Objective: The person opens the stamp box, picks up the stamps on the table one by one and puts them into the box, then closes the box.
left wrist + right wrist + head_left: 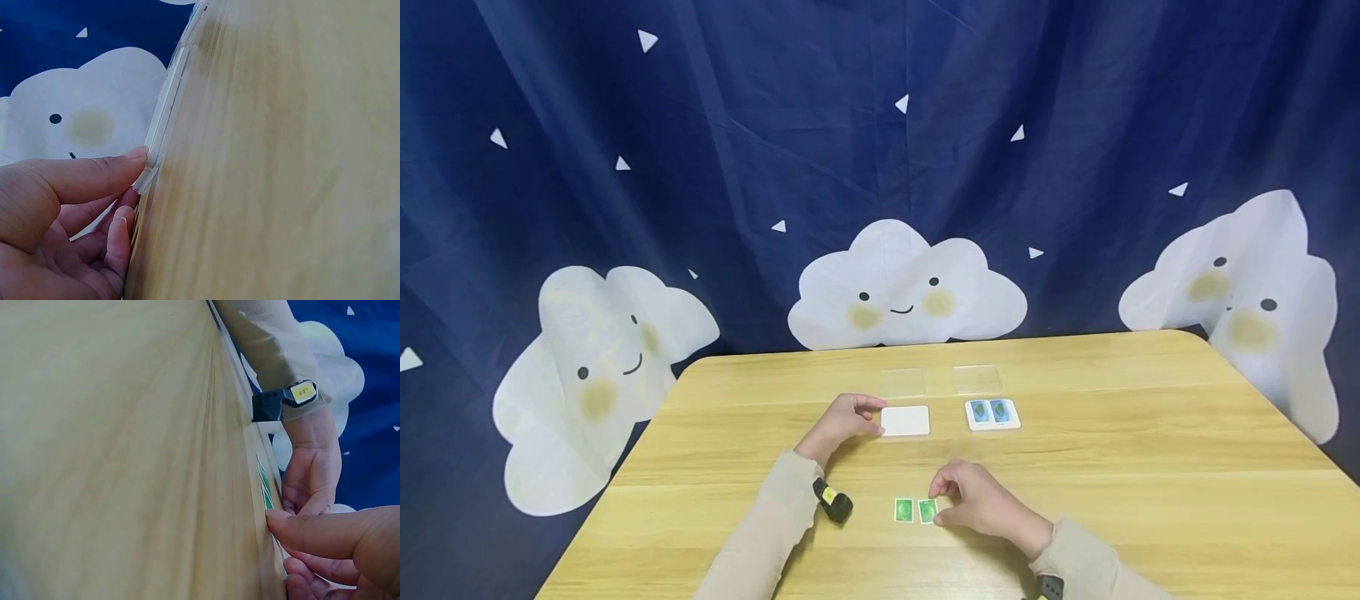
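Note:
At the middle of the table, a flat white rectangular case (905, 421) is held at its left edge by my left hand (846, 423). The left wrist view shows the thumb (106, 177) on the upper edge of the case and fingers by its lower corner. Nearer me lie two small green picture cards with white borders, the left card (903, 510) and the right card (928, 511). My right hand (981, 500) pinches the right card by its right edge. In the right wrist view the cards appear edge-on as a thin green strip (265, 484) beside the thumb.
Right of the white case sits a similar white case (992, 426) with two blue picture cards (989, 411) side by side. Behind them lie two clear flat covers, one left (902, 382) and one right (977, 378). A dark blue cloud-print curtain (880, 167) hangs behind the table (1150, 433).

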Action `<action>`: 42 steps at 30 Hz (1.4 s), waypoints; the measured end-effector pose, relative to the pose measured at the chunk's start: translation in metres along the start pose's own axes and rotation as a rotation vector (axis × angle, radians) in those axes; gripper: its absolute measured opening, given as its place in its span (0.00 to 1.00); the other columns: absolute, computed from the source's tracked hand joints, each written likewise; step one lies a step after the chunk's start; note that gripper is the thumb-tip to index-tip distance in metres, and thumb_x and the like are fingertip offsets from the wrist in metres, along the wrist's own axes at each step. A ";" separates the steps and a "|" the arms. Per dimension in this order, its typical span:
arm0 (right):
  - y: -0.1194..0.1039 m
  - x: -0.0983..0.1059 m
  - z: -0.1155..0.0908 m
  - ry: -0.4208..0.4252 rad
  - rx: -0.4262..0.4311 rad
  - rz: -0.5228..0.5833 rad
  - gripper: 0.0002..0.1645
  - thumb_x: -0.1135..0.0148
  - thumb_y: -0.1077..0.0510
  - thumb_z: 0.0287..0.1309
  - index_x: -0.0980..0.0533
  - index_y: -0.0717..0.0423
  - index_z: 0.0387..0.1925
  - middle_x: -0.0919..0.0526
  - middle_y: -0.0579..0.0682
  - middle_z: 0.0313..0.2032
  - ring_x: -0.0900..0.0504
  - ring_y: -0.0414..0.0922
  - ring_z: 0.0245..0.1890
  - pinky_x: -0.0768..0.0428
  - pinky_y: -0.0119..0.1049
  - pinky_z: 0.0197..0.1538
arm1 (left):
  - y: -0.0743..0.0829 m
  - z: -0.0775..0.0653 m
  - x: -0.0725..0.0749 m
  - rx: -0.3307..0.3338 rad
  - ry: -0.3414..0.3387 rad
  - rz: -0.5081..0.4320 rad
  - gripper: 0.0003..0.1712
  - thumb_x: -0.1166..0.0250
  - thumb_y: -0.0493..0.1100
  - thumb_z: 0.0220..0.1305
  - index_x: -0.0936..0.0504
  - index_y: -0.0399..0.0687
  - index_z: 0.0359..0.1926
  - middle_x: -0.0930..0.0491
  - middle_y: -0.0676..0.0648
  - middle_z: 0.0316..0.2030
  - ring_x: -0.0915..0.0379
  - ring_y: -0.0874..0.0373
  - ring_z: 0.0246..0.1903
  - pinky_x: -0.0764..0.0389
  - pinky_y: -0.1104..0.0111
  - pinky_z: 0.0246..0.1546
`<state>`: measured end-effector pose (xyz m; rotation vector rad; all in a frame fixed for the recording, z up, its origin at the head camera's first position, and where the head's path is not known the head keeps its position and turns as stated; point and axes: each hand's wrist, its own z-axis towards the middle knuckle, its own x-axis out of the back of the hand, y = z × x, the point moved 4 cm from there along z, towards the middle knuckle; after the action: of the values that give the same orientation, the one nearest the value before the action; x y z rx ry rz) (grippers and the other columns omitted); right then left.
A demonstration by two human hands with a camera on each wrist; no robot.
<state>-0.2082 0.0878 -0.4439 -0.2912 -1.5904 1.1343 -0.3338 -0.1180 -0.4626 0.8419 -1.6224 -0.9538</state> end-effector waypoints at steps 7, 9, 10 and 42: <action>0.000 0.000 0.001 -0.011 -0.008 -0.002 0.14 0.28 0.67 0.38 0.23 0.57 0.30 0.26 0.45 0.30 0.29 0.40 0.32 0.27 0.30 0.37 | 0.001 -0.002 -0.001 0.017 0.003 0.003 0.25 0.28 0.27 0.41 0.17 0.41 0.46 0.24 0.46 0.39 0.34 0.55 0.39 0.30 0.70 0.38; 0.000 0.000 0.001 -0.014 -0.006 0.000 0.14 0.28 0.67 0.38 0.23 0.57 0.30 0.25 0.45 0.30 0.29 0.40 0.32 0.27 0.30 0.37 | 0.001 -0.002 -0.001 0.020 0.005 0.006 0.25 0.28 0.27 0.41 0.17 0.41 0.46 0.24 0.46 0.39 0.34 0.54 0.39 0.30 0.69 0.38; 0.000 0.000 0.001 -0.015 -0.006 0.000 0.14 0.28 0.67 0.38 0.23 0.57 0.30 0.26 0.45 0.30 0.29 0.40 0.32 0.28 0.30 0.37 | 0.001 -0.002 -0.001 0.017 0.006 0.008 0.25 0.28 0.27 0.41 0.17 0.41 0.46 0.24 0.46 0.39 0.34 0.54 0.39 0.30 0.69 0.38; 0.005 0.000 0.005 0.039 0.014 0.061 0.11 0.42 0.75 0.42 0.26 0.59 0.28 0.25 0.45 0.25 0.29 0.36 0.27 0.27 0.28 0.33 | -0.001 0.000 -0.001 0.004 0.010 0.006 0.26 0.28 0.27 0.41 0.17 0.42 0.46 0.23 0.47 0.39 0.33 0.55 0.38 0.29 0.69 0.38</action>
<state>-0.2138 0.0878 -0.4475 -0.3525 -1.5477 1.1798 -0.3335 -0.1182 -0.4641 0.8435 -1.6181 -0.9409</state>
